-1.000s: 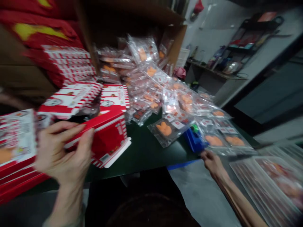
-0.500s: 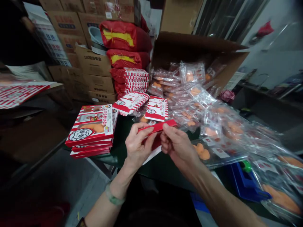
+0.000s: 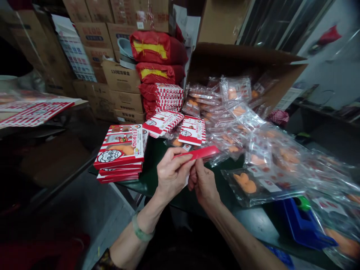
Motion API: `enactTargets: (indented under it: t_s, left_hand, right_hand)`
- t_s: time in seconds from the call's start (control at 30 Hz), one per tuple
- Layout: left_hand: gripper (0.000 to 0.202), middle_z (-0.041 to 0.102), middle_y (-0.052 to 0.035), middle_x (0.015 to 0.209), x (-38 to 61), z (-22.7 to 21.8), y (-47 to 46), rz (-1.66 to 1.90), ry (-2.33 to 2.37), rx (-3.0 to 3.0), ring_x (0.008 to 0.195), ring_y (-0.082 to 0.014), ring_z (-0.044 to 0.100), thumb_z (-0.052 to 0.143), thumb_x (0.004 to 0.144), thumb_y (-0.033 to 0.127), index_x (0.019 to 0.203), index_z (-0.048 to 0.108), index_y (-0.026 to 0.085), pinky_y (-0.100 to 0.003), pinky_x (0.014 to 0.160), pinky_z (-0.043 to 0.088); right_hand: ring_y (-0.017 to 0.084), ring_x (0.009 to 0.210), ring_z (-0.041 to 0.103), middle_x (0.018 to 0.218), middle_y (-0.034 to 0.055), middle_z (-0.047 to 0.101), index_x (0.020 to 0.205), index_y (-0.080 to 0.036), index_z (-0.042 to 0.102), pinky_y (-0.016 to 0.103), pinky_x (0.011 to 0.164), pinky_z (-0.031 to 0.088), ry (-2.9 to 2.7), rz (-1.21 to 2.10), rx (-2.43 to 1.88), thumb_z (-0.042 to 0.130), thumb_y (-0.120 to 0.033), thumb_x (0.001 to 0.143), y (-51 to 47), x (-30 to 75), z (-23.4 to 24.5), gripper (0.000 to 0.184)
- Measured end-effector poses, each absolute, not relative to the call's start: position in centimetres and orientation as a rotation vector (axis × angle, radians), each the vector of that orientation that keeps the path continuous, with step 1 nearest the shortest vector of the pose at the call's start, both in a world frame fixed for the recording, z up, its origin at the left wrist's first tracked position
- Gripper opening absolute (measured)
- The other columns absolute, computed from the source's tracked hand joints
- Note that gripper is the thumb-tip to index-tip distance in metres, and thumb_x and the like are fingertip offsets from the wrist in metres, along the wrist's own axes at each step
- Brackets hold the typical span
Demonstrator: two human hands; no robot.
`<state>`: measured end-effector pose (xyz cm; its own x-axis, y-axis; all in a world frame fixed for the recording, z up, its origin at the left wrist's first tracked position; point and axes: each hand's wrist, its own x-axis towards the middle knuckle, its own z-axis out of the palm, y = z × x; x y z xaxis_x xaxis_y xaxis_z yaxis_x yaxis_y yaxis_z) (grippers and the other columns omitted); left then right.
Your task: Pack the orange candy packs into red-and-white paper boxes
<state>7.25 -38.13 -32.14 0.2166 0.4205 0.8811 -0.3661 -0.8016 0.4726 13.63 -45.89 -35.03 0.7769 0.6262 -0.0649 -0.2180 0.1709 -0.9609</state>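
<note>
A flat red-and-white cardboard box is held nearly edge-on in front of me, its red side facing up. My left hand is closed on its left end, thumb and fingers pinching the edge. Below the red edge, my right hand has its fingers curled against the box's near side; its fingertips are partly hidden. Just beyond lies a small striped box, with another striped box to its left. A stack of printed boxes stands left of my left hand.
Clear plastic packs with orange pieces are heaped on the right, spilling from a large open carton. A blue tape dispenser sits at the right front. Red sacks and brown cartons are piled behind.
My view has shifted left, so the scene sits further right. My right thumb has gone from on top of the red edge to below it. The left hand keeps its hold.
</note>
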Motion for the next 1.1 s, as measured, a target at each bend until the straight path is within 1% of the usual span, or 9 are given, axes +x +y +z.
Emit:
enactTargets:
  t_s: [0.17,0.23,0.3,0.37,0.43,0.6,0.8,0.97,1.1]
  left_hand:
    - [0.008,0.063,-0.0039,0.087,6.6,-32.0,-36.8,1.639,0.147,1.873,0.081,-0.0125,0.063,0.065,0.079,0.012,0.086,0.067,0.017,-0.024,0.071,0.052]
    - [0.009,0.063,-0.0043,0.088,6.4,-32.2,-36.5,1.626,0.173,1.881,0.083,-0.0136,0.062,0.065,0.080,0.015,0.089,0.065,0.016,-0.027,0.076,0.052]
    - [0.015,0.064,-0.0041,0.089,6.4,-32.4,-36.4,1.603,0.182,1.861,0.083,-0.0140,0.062,0.067,0.078,0.017,0.092,0.061,0.017,-0.027,0.077,0.051]
    - [0.021,0.064,-0.0032,0.089,6.5,-32.6,-36.5,1.563,0.191,1.839,0.082,-0.0133,0.062,0.069,0.077,0.019,0.095,0.059,0.017,-0.025,0.076,0.051]
    - [0.022,0.065,-0.0025,0.088,6.6,-32.5,-36.7,1.516,0.190,1.836,0.080,-0.0124,0.063,0.070,0.077,0.020,0.095,0.058,0.017,-0.024,0.075,0.051]
    - [0.018,0.066,-0.0031,0.087,6.7,-32.2,-36.8,1.487,0.162,1.835,0.081,-0.0128,0.064,0.070,0.077,0.019,0.091,0.058,0.016,-0.024,0.075,0.052]
    - [0.021,0.068,-0.0044,0.088,7.2,-32.1,-36.9,1.511,-0.012,1.854,0.081,-0.0143,0.066,0.074,0.073,0.017,0.088,0.060,0.016,-0.026,0.072,0.054]
    - [0.022,0.069,-0.0051,0.088,7.5,-32.1,-37.2,1.550,-0.052,1.860,0.082,-0.0143,0.066,0.075,0.071,0.014,0.088,0.062,0.015,-0.025,0.072,0.055]
    - [0.024,0.068,-0.0056,0.087,6.9,-32.3,-37.3,1.546,-0.108,1.878,0.079,-0.0141,0.066,0.076,0.070,0.013,0.089,0.062,0.015,-0.026,0.069,0.055]
  right_hand:
    - [0.009,0.035,0.037,0.041,-0.0052,0.042,0.060,-0.019,0.046,0.023,0.035,0.029,-0.349,0.474,-1.482,0.067,-0.057,0.064,-47.2,14.7,-38.8,0.043]
    - [0.012,0.049,0.049,0.058,-0.0010,0.053,0.075,-0.018,0.053,0.025,0.046,0.041,-0.360,0.220,-1.531,0.066,-0.046,0.070,-48.8,15.1,-38.4,0.031]
    - [0.017,0.077,0.059,0.085,0.0059,0.061,0.094,-0.018,0.058,0.032,0.067,0.049,-0.605,-0.236,-1.588,0.062,-0.030,0.076,-50.4,15.4,-36.5,0.022]
    - [0.023,0.101,0.057,0.108,0.0102,0.058,0.110,-0.021,0.058,0.041,0.086,0.047,-1.037,-0.697,-1.592,0.056,-0.013,0.078,-51.3,15.7,-33.8,0.034]
    - [0.026,0.113,0.051,0.117,0.0108,0.055,0.119,-0.023,0.055,0.047,0.094,0.043,-1.394,-0.887,-1.561,0.051,-0.003,0.077,-51.5,16.2,-31.4,0.047]
    - [0.029,0.113,0.049,0.117,0.0128,0.055,0.119,-0.019,0.053,0.049,0.088,0.040,-1.741,-0.910,-1.640,0.047,-0.004,0.080,-50.2,17.8,-29.6,0.042]
    - [0.026,0.089,0.050,0.101,0.0136,0.058,0.113,-0.017,0.062,0.040,0.070,0.039,-1.902,-0.954,-1.847,0.047,-0.005,0.077,-50.7,18.0,-27.8,0.040]
    - [0.021,0.082,0.050,0.086,0.0096,0.057,0.105,-0.016,0.068,0.037,0.069,0.040,-1.905,-0.582,-1.831,0.041,-0.013,0.082,-50.5,18.5,-25.4,0.035]
    - [0.018,0.081,0.058,0.081,0.0048,0.063,0.081,-0.020,0.070,0.034,0.075,0.045,-1.686,-0.013,-1.740,0.038,-0.022,0.087,-49.5,20.5,-24.7,0.032]
